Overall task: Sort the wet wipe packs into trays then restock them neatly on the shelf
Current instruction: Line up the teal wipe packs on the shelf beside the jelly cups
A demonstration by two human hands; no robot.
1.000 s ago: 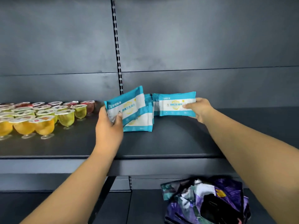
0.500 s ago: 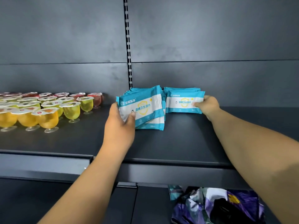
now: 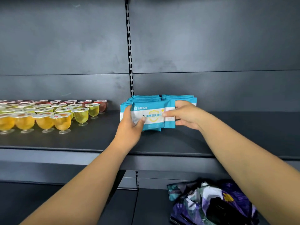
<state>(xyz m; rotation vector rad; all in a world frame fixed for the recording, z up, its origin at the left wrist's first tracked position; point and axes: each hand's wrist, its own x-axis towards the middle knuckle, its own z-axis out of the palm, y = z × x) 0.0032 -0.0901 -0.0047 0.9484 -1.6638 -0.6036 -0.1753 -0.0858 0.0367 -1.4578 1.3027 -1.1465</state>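
Since these teal-and-white soft plastic wet wipe packs (image 3: pixel 150 116) are floppy, light pouches with slick film, I'd say they'll slide against each other and flop over if let go, so pinching the side edges looks like the safest hold. They stand in two rows on the dark metal shelf (image 3: pixel 243 127), near the back wall. The left hand (image 3: pixel 129 127) has its grip clamped on the front pack's left edge, the right hand (image 3: pixel 185 115) clamped on its right edge. Clear footed jelly cups with yellow and red filling (image 3: pixel 61 120) sit well apart to the left, not in the way. A crumpled purple patterned bag (image 3: pixel 214 203) lies on the shelf below.
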